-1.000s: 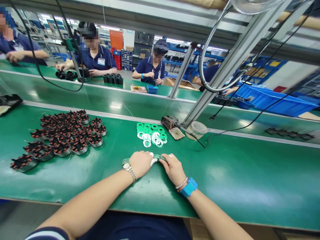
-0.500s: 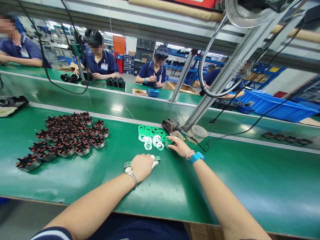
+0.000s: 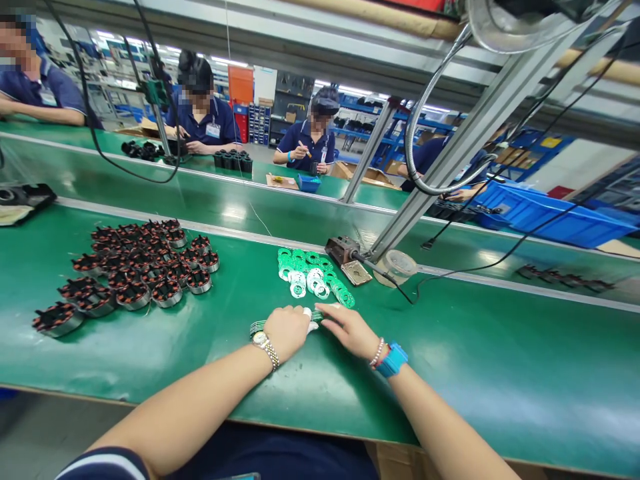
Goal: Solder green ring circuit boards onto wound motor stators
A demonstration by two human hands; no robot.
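Note:
My left hand (image 3: 286,333) is closed around a row of thin ring-shaped circuit boards (image 3: 257,327), stacked on edge just above the bench. White coverings show on its thumb and a finger. My right hand (image 3: 353,330) is at the right end of this stack, its fingers and thumb around the last boards; the exact contact is partly hidden. Just beyond the hands lies a loose pile of green and white ring-shaped circuit boards (image 3: 299,280), some overlapping in a slanting row at the right.
Several copper-wound motor stators (image 3: 133,293) stand grouped at the left. Behind the boards are a soldering iron stand (image 3: 343,250), a sponge tray (image 3: 357,272) and a tape roll (image 3: 400,263). A metal post (image 3: 450,143) and hanging cables cross the right. Co-workers (image 3: 310,137) sit opposite.
My right hand has come back from the right side of the board pile to the stack's right end. My left hand keeps its hold on the stack, almost unmoved.

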